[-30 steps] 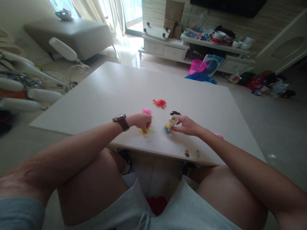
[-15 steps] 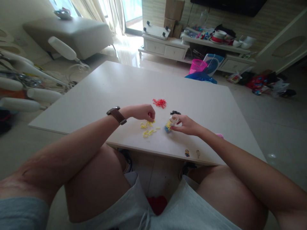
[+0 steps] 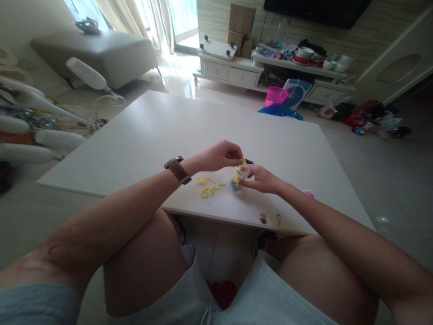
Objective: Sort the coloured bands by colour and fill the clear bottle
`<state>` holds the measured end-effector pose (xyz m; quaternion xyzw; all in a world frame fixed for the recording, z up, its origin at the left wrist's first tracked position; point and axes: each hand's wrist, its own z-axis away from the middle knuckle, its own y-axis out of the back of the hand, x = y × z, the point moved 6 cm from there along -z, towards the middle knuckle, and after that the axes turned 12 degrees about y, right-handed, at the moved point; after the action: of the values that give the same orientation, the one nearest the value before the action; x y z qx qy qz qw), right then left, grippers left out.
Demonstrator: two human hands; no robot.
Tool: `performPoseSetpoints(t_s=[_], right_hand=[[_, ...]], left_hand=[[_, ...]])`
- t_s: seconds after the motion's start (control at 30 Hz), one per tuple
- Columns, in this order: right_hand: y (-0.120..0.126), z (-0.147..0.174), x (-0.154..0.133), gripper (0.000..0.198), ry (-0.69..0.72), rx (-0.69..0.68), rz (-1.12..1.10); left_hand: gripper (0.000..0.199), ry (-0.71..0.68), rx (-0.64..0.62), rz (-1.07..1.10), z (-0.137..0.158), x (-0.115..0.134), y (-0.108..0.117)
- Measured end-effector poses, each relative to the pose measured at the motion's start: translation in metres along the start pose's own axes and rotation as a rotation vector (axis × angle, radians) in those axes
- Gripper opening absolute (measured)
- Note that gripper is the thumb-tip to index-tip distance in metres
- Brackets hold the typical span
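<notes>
My right hand [image 3: 264, 179] is wrapped round a small clear jar [image 3: 242, 171], which is tilted with its mouth toward me. Yellow and blue bits show through its wall. Just above the jar's mouth, my left hand [image 3: 226, 155] is closed in a pinch on small yellow plastic pieces [image 3: 243, 161]. Loose yellow pieces [image 3: 210, 188] lie scattered on the white table [image 3: 162, 126], left of the jar. A black pile of similar pieces [image 3: 249, 161] peeks out behind the hands. My left hand and wrist hide the red pile.
Close to the table's near edge lie a small yellow-and-blue cartoon figure [image 3: 263, 218] and a key-like piece [image 3: 278, 219]. A pink item [image 3: 308, 193] sits beyond my right forearm. Past the far edge stand a pink basket [image 3: 275, 96] and a low white cabinet [image 3: 243, 76].
My left hand has moved right from the scattered yellow pieces to the jar's mouth, carrying some yellow pieces. It now covers the red pile. My right hand keeps the jar nearly in place.
</notes>
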<state>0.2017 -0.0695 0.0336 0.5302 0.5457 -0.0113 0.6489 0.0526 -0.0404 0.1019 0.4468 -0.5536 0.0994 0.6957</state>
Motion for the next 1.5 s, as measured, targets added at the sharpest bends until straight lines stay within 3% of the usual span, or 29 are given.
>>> performPoseSetpoints(t_s=[0.27,0.63,0.97,1.33,1.5], right_hand=[[0.0,0.001,0.002,0.036,0.003,0.014,0.037],[0.0,0.001,0.005,0.043,-0.017,0.014,0.067],[-0.002,0.0,0.003,0.041,0.009,0.011,0.053],[-0.004,-0.003,0.0,0.036,0.023,0.005,0.044],[-0.004,-0.003,0.001,0.035,0.009,0.004,0.049]], left_hand=[[0.012,-0.076,0.057,-0.175,0.004,0.013,-0.017],[0.018,-0.118,0.1,-0.309,0.005,0.017,-0.02],[0.012,-0.08,0.153,-0.348,0.005,0.023,-0.015],[0.031,-0.045,-0.029,-0.584,0.004,0.026,-0.027],[0.032,0.025,0.036,-0.587,0.002,0.03,-0.024]])
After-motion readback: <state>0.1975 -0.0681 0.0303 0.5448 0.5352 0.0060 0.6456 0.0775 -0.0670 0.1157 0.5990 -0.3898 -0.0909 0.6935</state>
